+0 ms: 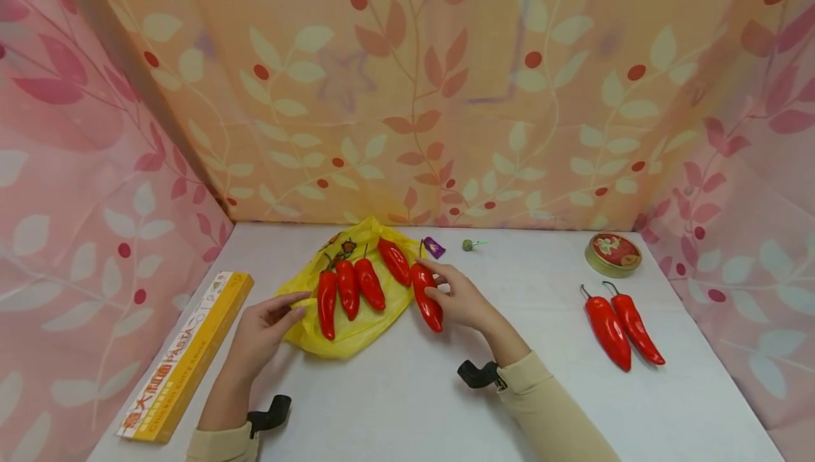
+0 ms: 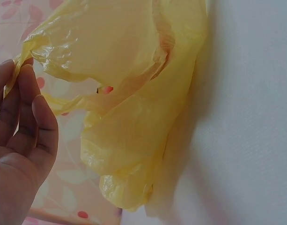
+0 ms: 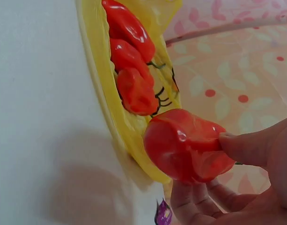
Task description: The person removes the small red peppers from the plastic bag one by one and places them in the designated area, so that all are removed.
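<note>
A yellow plastic bag (image 1: 356, 327) lies flat on the white table (image 1: 407, 405), with several red peppers (image 1: 348, 289) on it. My left hand (image 1: 289, 306) pinches the bag's left edge; in the left wrist view the fingertips (image 2: 26, 70) hold a twisted strip of the bag (image 2: 134, 93). My right hand (image 1: 439, 285) grips another red pepper (image 1: 426, 297) at the bag's right edge. In the right wrist view thumb and fingers (image 3: 246, 145) hold that pepper (image 3: 185, 143) by its thick end, beside the bag (image 3: 99, 70) and the peppers on it (image 3: 129, 28).
Two more red peppers (image 1: 620, 331) lie at the right, with a round tin (image 1: 613, 255) behind them. A long yellow pasta box (image 1: 185, 356) runs along the left edge. A purple sweet (image 1: 434, 246) and a small green ball (image 1: 467, 245) sit near the patterned back wall.
</note>
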### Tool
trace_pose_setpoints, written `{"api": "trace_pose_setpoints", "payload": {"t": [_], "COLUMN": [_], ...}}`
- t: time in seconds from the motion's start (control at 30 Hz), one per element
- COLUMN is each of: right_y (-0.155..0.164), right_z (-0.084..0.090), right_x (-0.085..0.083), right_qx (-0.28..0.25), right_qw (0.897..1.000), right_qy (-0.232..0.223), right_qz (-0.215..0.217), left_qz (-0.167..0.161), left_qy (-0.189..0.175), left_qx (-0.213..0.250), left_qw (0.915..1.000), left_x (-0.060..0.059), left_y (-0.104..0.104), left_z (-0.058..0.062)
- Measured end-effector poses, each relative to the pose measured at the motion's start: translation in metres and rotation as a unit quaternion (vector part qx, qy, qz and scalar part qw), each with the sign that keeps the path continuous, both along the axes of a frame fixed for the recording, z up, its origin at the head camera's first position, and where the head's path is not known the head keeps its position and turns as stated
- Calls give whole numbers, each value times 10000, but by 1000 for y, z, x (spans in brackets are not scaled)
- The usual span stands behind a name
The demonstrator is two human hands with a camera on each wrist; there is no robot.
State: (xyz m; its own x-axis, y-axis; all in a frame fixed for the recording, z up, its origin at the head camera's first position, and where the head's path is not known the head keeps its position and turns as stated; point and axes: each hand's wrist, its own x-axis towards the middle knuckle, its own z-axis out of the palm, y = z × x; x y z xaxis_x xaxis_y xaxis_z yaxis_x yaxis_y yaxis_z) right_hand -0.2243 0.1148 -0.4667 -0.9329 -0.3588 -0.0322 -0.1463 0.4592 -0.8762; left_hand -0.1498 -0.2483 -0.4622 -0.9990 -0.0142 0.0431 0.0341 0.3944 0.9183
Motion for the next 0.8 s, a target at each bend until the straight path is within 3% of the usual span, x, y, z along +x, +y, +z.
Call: {"api": "trace_pose_setpoints", "payload": {"t": [0.37, 0.8], "right_y": [30, 99], "right_z": [11, 26], "right_x": [13, 22], "right_qx": [-487, 177], "right_qw": [9973, 9921], "right_qy": [60, 477], "right_qz": [-539, -1144], "left_qz": [-16, 11], "left_qy": [133, 25], "left_qx": [18, 65], "left_qw": [9999, 10000], "left_x": [1, 0], "left_y": [0, 0], "left_z": [-1, -1]}}
